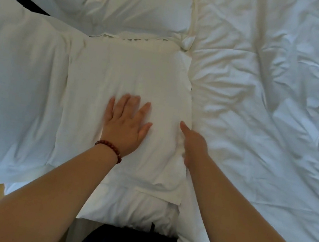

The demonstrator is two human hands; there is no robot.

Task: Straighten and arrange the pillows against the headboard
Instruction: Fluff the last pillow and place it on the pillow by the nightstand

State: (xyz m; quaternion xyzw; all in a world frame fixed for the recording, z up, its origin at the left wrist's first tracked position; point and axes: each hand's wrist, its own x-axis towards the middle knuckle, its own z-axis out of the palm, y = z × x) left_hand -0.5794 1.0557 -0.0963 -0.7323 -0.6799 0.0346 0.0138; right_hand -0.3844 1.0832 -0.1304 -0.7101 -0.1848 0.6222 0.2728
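The pillow [133, 70] lies lengthwise away from the person. The left hand [125, 125] presses flat on it, holding nothing. The right hand [193, 145] is at its right edge, fingers hidden, grip unclear.

Lying open across the crumpled duvet [270, 117] on the right. Pressing against the middle pillow [131, 70]: left pillow [13, 87] and far pillow [139, 2], touching it and closing those sides.

One head-worn camera looks steeply down from close above the pillow [132, 74] on the bed [263, 95].
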